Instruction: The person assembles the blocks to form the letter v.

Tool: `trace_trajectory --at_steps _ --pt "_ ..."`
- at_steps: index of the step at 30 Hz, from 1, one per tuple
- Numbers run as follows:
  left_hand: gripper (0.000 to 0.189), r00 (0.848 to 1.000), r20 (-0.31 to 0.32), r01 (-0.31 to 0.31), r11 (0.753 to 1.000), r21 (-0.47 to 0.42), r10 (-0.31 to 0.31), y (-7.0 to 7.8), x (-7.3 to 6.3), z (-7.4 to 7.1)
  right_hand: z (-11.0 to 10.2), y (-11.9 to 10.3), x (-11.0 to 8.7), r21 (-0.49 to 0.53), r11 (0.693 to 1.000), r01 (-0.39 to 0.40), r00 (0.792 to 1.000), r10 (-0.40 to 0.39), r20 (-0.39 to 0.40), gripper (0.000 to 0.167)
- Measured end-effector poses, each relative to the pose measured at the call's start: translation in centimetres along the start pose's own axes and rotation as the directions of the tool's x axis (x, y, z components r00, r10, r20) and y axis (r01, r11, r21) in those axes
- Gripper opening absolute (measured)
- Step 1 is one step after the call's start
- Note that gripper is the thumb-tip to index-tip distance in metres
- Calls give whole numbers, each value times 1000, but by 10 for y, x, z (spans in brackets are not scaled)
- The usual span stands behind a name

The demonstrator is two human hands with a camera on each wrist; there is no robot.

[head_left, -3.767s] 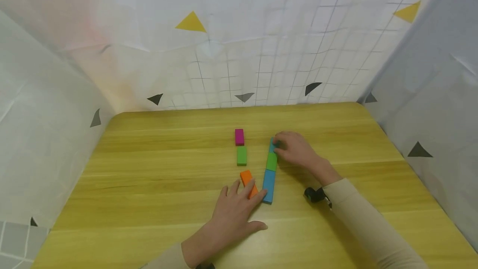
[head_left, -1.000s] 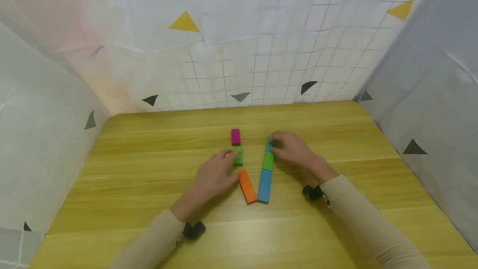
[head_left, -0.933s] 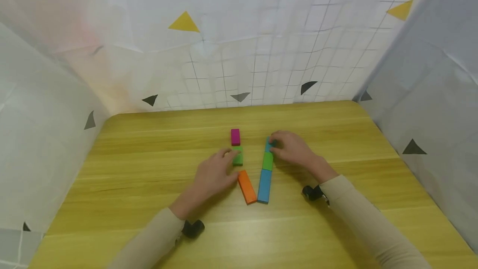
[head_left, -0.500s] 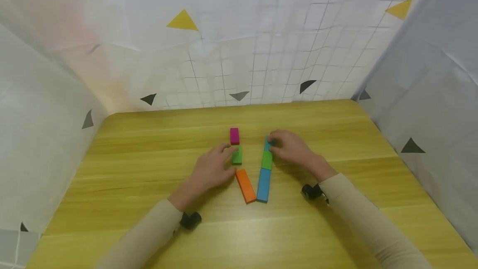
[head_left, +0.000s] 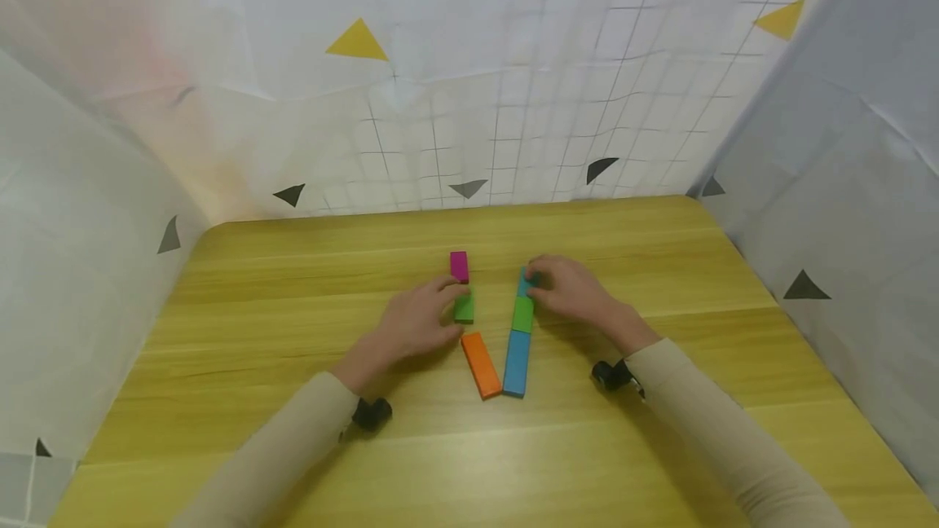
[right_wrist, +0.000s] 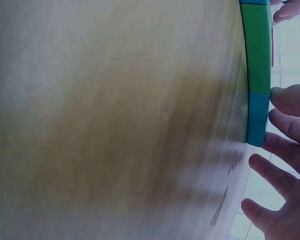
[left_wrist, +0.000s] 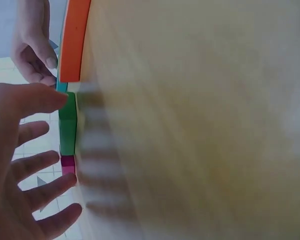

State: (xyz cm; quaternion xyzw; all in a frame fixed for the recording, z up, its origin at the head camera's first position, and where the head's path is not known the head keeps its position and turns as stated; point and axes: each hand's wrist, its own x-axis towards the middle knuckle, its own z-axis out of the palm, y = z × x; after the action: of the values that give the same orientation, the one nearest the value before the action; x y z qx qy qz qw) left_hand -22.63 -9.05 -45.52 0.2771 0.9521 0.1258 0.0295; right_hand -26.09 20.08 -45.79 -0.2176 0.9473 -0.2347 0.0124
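My left hand (head_left: 418, 318) hovers over the left green block (head_left: 465, 310), fingers spread and thumb near the top of the orange block (head_left: 481, 365). In the left wrist view, its thumb overlaps that green block (left_wrist: 68, 122) and its other fingers stay apart, holding nothing. My right hand (head_left: 575, 290) has its thumb and fingertips on the small blue block (head_left: 523, 282) at the far end of the right-hand row. The right wrist view shows those fingertips against this blue block (right_wrist: 257, 117), the remaining fingers spread. Below it in line are a green block (head_left: 522, 314) and a long blue block (head_left: 517, 363).
A magenta block (head_left: 459, 266) stands beyond the left green block. The orange block slants, its lower end close to the long blue one. All lie on a wood-grain table (head_left: 293, 267), enclosed by white sheets (head_left: 469, 104) at the back and sides.
The left hand has gone from the orange and long blue blocks up to the left green block, then crept slightly farther. My right hand stays at the small blue block. The view shifts slightly.
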Motion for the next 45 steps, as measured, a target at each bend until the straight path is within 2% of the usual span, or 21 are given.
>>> trace_trajectory --at_steps 11,18,31,45 --pt "54 1000 14 -21 998 67 20 -6 9 1 0 -1 0 6 1000 -1 1000 1 6 24" --pt "48 999 35 -39 998 42 37 -8 13 -1 0 0 1 7 1000 3 1000 -4 6 23" --pt "46 997 52 -69 995 71 65 -9 16 -7 1 0 1 21 1000 1 1000 -1 8 24" --pt "46 999 7 -49 998 33 49 -12 16 -5 -1 0 0 17 1000 -5 1000 5 7 22"
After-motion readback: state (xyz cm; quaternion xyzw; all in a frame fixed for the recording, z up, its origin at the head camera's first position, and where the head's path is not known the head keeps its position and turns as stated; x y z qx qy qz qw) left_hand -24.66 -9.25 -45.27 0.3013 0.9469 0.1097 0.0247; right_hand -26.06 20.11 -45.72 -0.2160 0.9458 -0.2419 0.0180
